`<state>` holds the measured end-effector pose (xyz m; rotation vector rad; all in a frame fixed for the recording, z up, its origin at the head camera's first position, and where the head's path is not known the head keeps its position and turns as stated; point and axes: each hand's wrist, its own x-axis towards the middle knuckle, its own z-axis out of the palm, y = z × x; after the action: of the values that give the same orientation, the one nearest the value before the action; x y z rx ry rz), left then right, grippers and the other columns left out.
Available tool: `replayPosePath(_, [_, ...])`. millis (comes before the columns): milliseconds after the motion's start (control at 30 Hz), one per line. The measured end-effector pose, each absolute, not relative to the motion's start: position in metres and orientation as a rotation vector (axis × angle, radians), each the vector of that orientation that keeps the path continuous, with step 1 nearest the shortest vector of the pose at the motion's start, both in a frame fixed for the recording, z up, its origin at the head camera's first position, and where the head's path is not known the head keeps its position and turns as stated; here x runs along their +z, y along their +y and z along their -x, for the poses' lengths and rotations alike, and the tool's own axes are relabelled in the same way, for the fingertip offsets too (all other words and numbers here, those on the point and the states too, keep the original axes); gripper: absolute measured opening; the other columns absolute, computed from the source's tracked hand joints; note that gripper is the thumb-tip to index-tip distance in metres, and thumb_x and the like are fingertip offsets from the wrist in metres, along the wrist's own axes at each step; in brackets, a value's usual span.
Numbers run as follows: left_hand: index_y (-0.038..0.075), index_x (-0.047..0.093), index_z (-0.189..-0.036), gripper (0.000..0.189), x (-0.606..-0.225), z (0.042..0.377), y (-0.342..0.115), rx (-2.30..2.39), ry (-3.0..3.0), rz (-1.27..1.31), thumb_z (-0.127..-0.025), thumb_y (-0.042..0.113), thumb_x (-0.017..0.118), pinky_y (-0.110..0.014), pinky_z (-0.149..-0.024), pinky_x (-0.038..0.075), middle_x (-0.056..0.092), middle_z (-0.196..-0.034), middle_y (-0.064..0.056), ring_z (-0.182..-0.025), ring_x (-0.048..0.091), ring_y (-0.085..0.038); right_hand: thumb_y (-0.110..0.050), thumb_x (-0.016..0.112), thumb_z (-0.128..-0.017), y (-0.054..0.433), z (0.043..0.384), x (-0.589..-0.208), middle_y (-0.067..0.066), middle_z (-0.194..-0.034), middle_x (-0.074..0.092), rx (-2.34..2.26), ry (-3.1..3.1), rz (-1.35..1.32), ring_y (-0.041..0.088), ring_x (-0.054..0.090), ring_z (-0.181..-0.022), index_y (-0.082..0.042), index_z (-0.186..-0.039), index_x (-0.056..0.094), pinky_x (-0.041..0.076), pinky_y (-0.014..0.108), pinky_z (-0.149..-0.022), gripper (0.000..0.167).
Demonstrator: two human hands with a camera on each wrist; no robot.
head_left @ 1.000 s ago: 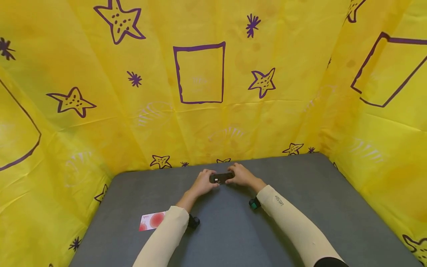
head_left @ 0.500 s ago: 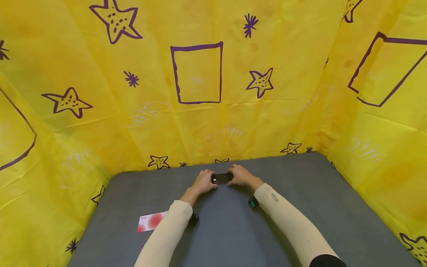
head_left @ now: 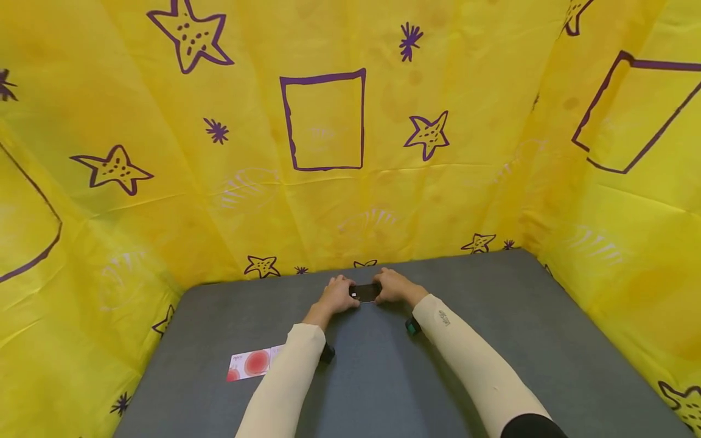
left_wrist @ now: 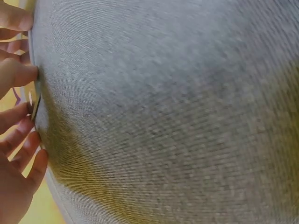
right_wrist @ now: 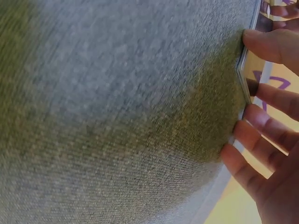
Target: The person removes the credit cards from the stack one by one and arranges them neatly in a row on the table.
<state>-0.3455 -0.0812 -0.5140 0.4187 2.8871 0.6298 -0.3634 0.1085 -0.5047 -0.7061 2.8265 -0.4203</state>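
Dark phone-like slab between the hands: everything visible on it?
The dark phone-like slab looks thin, rectangular and glossy, with a pale edge in the right wrist view and a small white patch near its left end. It runs left to right near the far edge of the table, left hand and right hand gripping opposite ends. Table contact is unclear.

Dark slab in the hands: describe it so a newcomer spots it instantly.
Find the gray table and follow it to its far edge, below the yellow backdrop. There, the left hand and right hand hold a dark slab between them. It's glossy with a small white patch near its left end, unlike the pale, red-circled card lying nearer.
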Motion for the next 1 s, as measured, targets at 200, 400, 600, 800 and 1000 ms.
replayPosePath(200, [0.007, 0.062, -0.127, 0.053, -0.5123, 0.3444, -0.0803, 0.620, 2.880, -0.415, -0.081, 0.030, 0.078, -0.049, -0.097, 0.041, 0.053, -0.125, -0.013, -0.112, 0.048, -0.031, -0.026, 0.080, -0.079, 0.1079, 0.3600, -0.5021, 0.011, -0.110, 0.058, -0.450, 2.816, 0.685, 0.025, 0.053, -0.098, -0.007, -0.119, 0.066, 0.046, 0.042, -0.091, 0.047])
replayPosePath(400, [0.008, 0.062, -0.128, 0.054, -0.5140, 0.3441, -0.0820, 0.619, 2.879, -0.417, -0.081, 0.029, 0.077, -0.049, -0.097, 0.041, 0.053, -0.126, -0.013, -0.113, 0.048, -0.031, -0.027, 0.079, -0.080, 0.1087, 0.3593, -0.5037, 0.010, -0.110, 0.058, -0.464, 2.823, 0.676, 0.024, 0.053, -0.097, -0.008, -0.119, 0.066, 0.046, 0.041, -0.091, 0.045])
replayPosePath(600, [0.009, 0.062, -0.129, 0.053, -0.5138, 0.3442, -0.0820, 0.627, 2.883, -0.416, -0.082, 0.028, 0.077, -0.049, -0.098, 0.041, 0.053, -0.126, -0.014, -0.114, 0.048, -0.031, -0.027, 0.079, -0.080, 0.1093, 0.3612, -0.5062, 0.010, -0.111, 0.058, -0.470, 2.827, 0.669, 0.024, 0.053, -0.098, -0.009, -0.119, 0.066, 0.046, 0.041, -0.092, 0.045])
replayPosePath(800, [0.008, 0.062, -0.128, 0.053, -0.5164, 0.3444, -0.0815, 0.635, 2.895, -0.422, -0.081, 0.029, 0.077, -0.048, -0.095, 0.041, 0.054, -0.125, -0.013, -0.110, 0.048, -0.030, -0.027, 0.079, -0.080, 0.1109, 0.3618, -0.5081, 0.009, -0.110, 0.057, -0.479, 2.835, 0.650, 0.023, 0.053, -0.097, -0.009, -0.118, 0.067, 0.046, 0.040, -0.091, 0.044])
replayPosePath(1000, [0.009, 0.061, -0.129, 0.053, -0.5161, 0.3423, -0.0816, 0.649, 2.902, -0.412, -0.082, 0.029, 0.077, -0.048, -0.097, 0.040, 0.054, -0.127, -0.013, -0.112, 0.047, -0.030, -0.026, 0.079, -0.079, 0.1116, 0.3621, -0.5095, 0.008, -0.108, 0.058, -0.481, 2.843, 0.664, 0.022, 0.053, -0.095, -0.008, -0.119, 0.066, 0.046, 0.039, -0.091, 0.045])
